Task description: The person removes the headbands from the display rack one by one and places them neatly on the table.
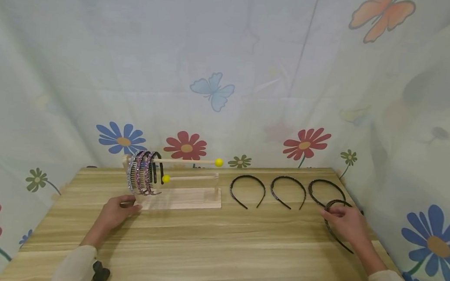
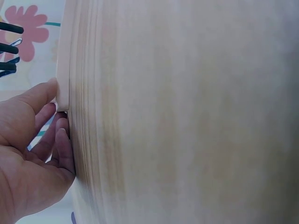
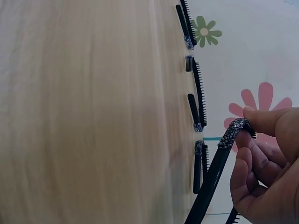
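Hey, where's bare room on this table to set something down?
Widest: mid-front of the table, between the left hand and right hand, before the rack and three loose headbands. Another patch lies between the rack and the table's left edge. It's crowded at the rack's left end, with bunched headbands, and on the right, around the gripped headband.

I see a glossy, plastic-looking headband (image 3: 212, 177), rough with glitter, in my remote right hand (image 1: 347, 224); at the left hand (image 1: 117, 211), a smooth wooden rack (image 1: 193, 198).

Cream sleeves (image 1: 74, 266) — black wrist cameras (image 1: 100, 273) — right one yellow-marked.
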Action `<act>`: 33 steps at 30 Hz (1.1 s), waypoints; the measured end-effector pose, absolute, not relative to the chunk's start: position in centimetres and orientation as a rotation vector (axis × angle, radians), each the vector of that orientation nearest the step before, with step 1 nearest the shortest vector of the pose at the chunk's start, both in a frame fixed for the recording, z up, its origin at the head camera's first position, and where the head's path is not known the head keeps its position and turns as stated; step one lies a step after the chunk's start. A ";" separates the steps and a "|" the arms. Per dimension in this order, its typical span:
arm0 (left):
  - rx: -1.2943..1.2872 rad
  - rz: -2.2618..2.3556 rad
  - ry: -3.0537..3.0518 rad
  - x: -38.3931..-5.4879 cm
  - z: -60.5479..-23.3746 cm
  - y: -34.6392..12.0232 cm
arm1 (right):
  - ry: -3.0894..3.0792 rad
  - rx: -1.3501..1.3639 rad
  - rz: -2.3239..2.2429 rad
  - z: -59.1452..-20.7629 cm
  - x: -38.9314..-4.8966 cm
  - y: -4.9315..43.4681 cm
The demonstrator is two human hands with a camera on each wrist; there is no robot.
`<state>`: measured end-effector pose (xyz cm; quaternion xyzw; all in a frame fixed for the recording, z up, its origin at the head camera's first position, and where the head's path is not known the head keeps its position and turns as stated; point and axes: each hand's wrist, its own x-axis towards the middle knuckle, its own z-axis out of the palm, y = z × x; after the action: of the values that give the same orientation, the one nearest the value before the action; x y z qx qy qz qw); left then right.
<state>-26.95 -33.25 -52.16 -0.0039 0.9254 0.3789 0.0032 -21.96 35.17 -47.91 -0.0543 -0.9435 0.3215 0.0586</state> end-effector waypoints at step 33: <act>-0.015 1.175 2.905 -27.1 -52.3 -33.4 | -2.953 -0.323 0.924 -49.0 -21.2 36.9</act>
<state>-27.12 -33.38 -52.30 -0.0048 0.9270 0.3750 0.0039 -21.24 36.94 -48.98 -0.1037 -0.9491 0.2971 0.0153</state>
